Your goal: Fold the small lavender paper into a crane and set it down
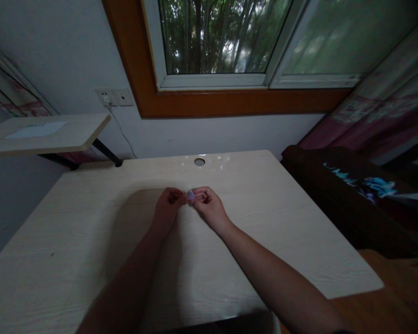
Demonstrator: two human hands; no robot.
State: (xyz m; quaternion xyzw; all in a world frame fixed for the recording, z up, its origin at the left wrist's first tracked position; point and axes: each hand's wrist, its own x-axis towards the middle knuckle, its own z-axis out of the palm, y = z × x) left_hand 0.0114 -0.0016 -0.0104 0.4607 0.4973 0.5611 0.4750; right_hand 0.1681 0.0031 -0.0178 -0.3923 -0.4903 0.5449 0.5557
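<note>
Close together over the far middle of the desk, my two hands meet at a small pale purple, pointed piece (191, 195) that looks like folded paper; its exact kind is too small to tell. My left hand (170, 200) has thumb and forefinger pinched at its left side. On the other side, my right hand (208, 200) pinches it between thumb and fingers, the remaining fingers curled. Fingertips hide part of the piece. Beneath both hands is the light wood-grain desk (251, 199).
A raised shelf (87, 127) on black legs holds a white sheet (36, 130) at the left. A round cable hole (199, 161) lies beyond my hands. Dark furniture (320, 195) with bluish items (379, 185) stands right of the desk. A cord (121, 130) hangs from the wall socket (106, 97).
</note>
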